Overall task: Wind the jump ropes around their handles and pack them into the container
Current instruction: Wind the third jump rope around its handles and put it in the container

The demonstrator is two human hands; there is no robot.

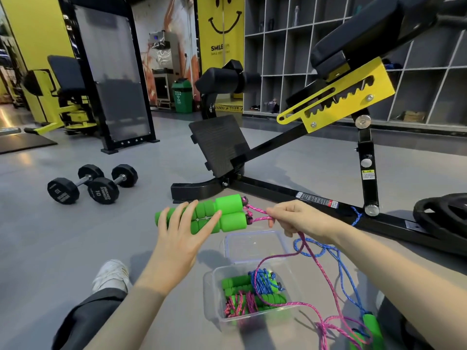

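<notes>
1. Left hand point(177, 238): raised at frame centre, back of hand to camera. The fingers are straight and spread, lying across the near side of the green handles point(222, 214). The thumb also rests on the near side. No curl or grip visible, and I cannot tell what carries the weight.
2. Green handles: two foam grips side by side, roughly level, with the fat ends pointing to 3 o'clock. They are held in the air over the floor point(126, 223).
3. Right hand point(295, 218): at 3 o'clock of the handles, close by. The fingers are curled and pinching the pink rope point(260, 210) just past the handle ends.
4. Pink rope: two strands run from the handle ends into the right hand. The rest drops toward 5 o'clock and piles loosely on the floor.
5. Container point(214, 294): clear tub on the floor at 6 o'clock of the handles. It holds wound ropes point(252, 291), green grips with pink and blue cord.
6. Lid point(252, 246): clear, flat on the floor, touching the container's 12 o'clock edge.
7. Blue rope point(326, 246): loose on the floor at 3 o'clock of the container. It is unwound and crosses the pink rope, with its loose handle point(371, 327) at frame 5 o'clock.
8. Surroundings: dumbbells point(93, 184) at 9 o'clock, bench point(278, 147) at 12–2 o'clock, weight plates point(444, 213) at 3 o'clock, shoe point(111, 274) at 7 o'clock.
</notes>
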